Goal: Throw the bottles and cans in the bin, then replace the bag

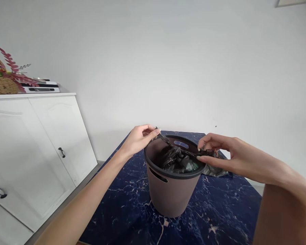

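the left hand (137,139) pinches one twisted end of a black bin liner (177,159) at the near-left rim, and the right hand (220,153) pinches the other end at the right rim, the plastic stretched between them. the liner sits bunched inside a brown waste bin (171,194), upright on a dark blue marbled table (219,211). a white cabinet (33,149) stands to the left.

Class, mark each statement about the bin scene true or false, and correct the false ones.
1. Both hands pinch the black bag. True: left hand and right hand each hold a strand of the black bag.
2. The bin lies on its side. False: the bin stands upright.
3. The bin stands on a dark blue marbled surface. True.
4. The cabinet is black. False: the cabinet is white.
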Available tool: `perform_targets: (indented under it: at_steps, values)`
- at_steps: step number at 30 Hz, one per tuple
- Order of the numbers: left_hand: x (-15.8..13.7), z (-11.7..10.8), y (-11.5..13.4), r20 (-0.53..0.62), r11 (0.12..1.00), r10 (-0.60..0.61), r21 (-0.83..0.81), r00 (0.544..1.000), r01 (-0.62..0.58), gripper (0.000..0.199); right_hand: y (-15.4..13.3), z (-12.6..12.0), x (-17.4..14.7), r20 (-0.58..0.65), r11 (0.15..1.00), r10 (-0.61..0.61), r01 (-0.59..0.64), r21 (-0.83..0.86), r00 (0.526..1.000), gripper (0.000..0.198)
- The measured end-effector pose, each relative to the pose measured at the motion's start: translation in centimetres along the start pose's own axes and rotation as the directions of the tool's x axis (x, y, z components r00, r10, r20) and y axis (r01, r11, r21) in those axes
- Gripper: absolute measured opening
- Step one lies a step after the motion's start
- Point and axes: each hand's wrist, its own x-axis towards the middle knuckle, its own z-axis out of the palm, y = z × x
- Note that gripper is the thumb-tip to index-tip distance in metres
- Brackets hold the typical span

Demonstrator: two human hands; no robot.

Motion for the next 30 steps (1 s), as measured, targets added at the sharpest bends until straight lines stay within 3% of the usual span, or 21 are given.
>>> perform_targets:
  at_steps: [6, 12, 15, 17, 19, 24, 28, 30]
  values:
    - [-1.1, 0.4, 2.0, 0.026, 0.979, 0.093, -0.184, 0.995, -0.087, 0.030, -2.5, 3.3, 2.0, -0.204, 1.000, 0.028, -0.029, -0.002, 0.979, 0.054]
    - [-1.6, 1.3, 3.3, 0.015, 0.968, 0.180, -0.177, 0.983, -0.175, 0.029, -3.0, 4.9, 3.5, 0.049, 1.000, 0.025, -0.025, 0.006, 0.999, 0.023]
    - [-2.2, 1.5, 3.1, 0.048, 0.976, 0.194, -0.105, 0.980, -0.189, 0.029, -2.6, 4.8, 3.7, -0.009, 0.999, 0.025, -0.025, 0.026, 1.000, 0.014]
    - [-3.0, 1.7, 2.7, 0.070, 0.981, 0.189, -0.049, 0.979, -0.186, 0.042, -2.4, 4.9, 3.9, -0.125, 0.998, 0.022, -0.014, 0.063, 0.992, 0.013]
    - [-4.0, 2.1, 2.2, 0.072, 0.980, 0.194, 0.024, 0.978, -0.196, 0.071, -2.2, 5.0, 4.2, -0.217, 0.991, 0.034, -0.006, 0.131, 0.976, 0.014]
    - [-6.2, 3.0, 2.7, 0.082, 0.954, 0.230, 0.176, 0.970, -0.241, 0.137, -1.4, 4.9, 4.8, -0.295, 0.920, 0.137, -0.011, 0.393, 0.945, 0.029]
    - [-7.1, 3.4, 3.0, 0.083, 0.935, 0.294, 0.181, 0.952, -0.304, 0.150, -1.3, 4.6, 4.6, -0.337, 0.719, 0.202, 0.095, 0.689, 0.919, 0.033]
    - [-7.4, 3.7, 2.6, 0.060, 0.920, 0.345, 0.177, 0.937, -0.350, 0.151, -1.7, 4.5, 4.4, -0.406, 0.604, 0.257, 0.182, 0.776, 0.877, 0.031]
